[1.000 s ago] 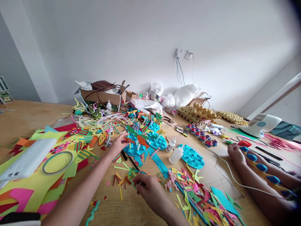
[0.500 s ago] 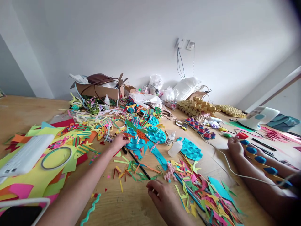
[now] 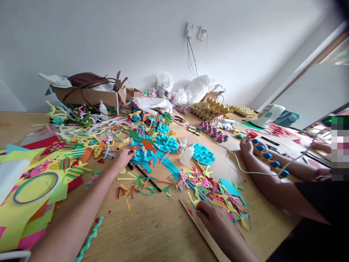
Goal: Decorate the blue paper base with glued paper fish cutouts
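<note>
My left hand point(image 3: 125, 157) reaches to the edge of a turquoise egg-carton piece point(image 3: 143, 156). Its fingers are bent together there, close to an orange spotted paper fish point(image 3: 147, 145); what lies between them is hidden. A black pencil point(image 3: 148, 178) lies just below that hand. Nearer to me, my right hand point(image 3: 214, 218) is low over the table with curled fingers, at the edge of a heap of coloured paper scraps point(image 3: 226, 194). I cannot make out what its fingers hold, if anything. Along its left side runs a thin brown stick point(image 3: 196, 227).
Glue bottles point(image 3: 187, 155) and another turquoise carton piece point(image 3: 203, 154) stand mid-table. Coloured paper sheets point(image 3: 35, 218) and a tape roll point(image 3: 36, 187) lie left. At right, another person's hand point(image 3: 247, 145) holds a blue-and-yellow carton strip point(image 3: 268, 155); a white cable point(image 3: 237, 163) crosses there.
The view has turned right and shifted. My right hand has moved right and away from me to the paper scraps, and the brown stick now shows beside it. My left hand remains by the turquoise piece.
</note>
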A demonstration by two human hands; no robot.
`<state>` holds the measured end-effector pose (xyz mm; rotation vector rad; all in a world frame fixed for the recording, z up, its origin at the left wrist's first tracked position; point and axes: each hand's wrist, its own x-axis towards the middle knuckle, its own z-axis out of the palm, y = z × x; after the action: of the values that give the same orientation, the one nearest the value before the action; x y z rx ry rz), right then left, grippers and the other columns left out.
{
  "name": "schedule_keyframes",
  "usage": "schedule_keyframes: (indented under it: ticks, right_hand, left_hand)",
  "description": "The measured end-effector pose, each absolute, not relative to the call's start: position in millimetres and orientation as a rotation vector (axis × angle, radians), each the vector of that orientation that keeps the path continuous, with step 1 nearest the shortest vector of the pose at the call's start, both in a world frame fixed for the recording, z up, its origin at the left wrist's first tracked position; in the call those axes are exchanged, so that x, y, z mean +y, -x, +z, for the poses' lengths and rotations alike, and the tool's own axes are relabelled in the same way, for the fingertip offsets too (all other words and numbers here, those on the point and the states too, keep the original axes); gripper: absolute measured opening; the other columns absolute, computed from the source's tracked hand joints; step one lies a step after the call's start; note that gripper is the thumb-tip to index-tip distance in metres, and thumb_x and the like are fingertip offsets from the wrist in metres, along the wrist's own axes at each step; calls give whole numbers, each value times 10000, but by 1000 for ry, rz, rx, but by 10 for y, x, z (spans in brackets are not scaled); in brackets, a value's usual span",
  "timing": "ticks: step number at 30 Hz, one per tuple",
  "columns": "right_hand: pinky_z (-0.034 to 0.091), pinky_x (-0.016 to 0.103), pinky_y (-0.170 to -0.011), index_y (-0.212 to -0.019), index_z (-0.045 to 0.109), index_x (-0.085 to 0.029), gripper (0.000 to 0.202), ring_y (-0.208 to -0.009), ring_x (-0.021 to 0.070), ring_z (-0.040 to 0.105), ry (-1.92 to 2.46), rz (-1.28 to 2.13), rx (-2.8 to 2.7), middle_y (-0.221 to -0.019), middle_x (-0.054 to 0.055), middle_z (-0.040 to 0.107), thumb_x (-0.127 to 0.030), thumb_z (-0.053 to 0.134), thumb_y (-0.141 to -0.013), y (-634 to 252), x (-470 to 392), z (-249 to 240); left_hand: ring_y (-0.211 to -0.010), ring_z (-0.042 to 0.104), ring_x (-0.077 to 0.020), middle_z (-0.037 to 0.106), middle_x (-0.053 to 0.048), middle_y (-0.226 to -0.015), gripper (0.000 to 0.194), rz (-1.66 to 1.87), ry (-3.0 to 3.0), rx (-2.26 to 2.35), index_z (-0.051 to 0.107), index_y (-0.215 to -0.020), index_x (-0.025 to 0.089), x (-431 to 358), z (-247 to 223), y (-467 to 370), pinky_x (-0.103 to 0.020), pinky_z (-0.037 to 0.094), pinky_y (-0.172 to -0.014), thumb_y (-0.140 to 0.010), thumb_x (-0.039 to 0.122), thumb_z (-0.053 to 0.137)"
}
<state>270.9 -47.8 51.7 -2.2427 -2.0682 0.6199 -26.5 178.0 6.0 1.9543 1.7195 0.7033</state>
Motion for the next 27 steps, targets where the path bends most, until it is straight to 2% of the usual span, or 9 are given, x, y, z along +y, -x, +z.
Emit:
schedule_keyframes:
  ticks: [5,10,13,17,20,27]
  right_hand:
    - [356,249,-623,-788,607,-209,201,-747,185,601,2283,593,-2062,-783,33,665,-209,408,-823,-2651,-485,590]
    - [355,227,-626,-812,610,-208,208,-773,164,605,2141,597,-2184,-844,40,669,-189,405,-838,-2401,-269,767]
    - [344,243,-613,-808,616,-200,204,-777,186,612,2236,581,-2239,-833,54,674,-190,414,-838,-2390,-234,792]
    - [334,282,-601,-813,628,-175,186,-804,254,620,2532,627,-2216,-854,102,676,-190,442,-809,-2527,-420,719]
    - [342,298,-614,-846,633,-167,179,-837,285,623,2567,663,-2248,-900,120,673,-168,467,-779,-2600,-614,632]
    - [356,288,-578,-820,647,-180,279,-811,270,640,2608,567,-2275,-874,114,685,-84,388,-785,-2665,-785,416]
  left_hand:
    - [-672,607,-207,635,-30,-541,227,666,-2025,1755,672,-632,193,1786,61,258,-256,396,-603,-739,319,516]
    - [-680,616,-209,660,-37,-591,209,647,-2056,1796,687,-692,188,1788,56,267,-258,412,-609,-730,305,519]
    - [-684,618,-211,669,-38,-615,206,643,-2058,1813,691,-716,185,1788,44,274,-261,419,-611,-723,302,522]
    - [-715,617,-220,682,-45,-665,207,651,-2056,1810,693,-765,190,1769,26,274,-266,422,-626,-723,305,526]
    - [-712,614,-220,678,-45,-662,225,654,-2049,1803,689,-782,187,1748,24,274,-265,417,-622,-740,317,510]
    - [-678,609,-218,658,-42,-614,176,673,-2012,1817,679,-702,183,1736,53,275,-263,405,-591,-725,289,541]
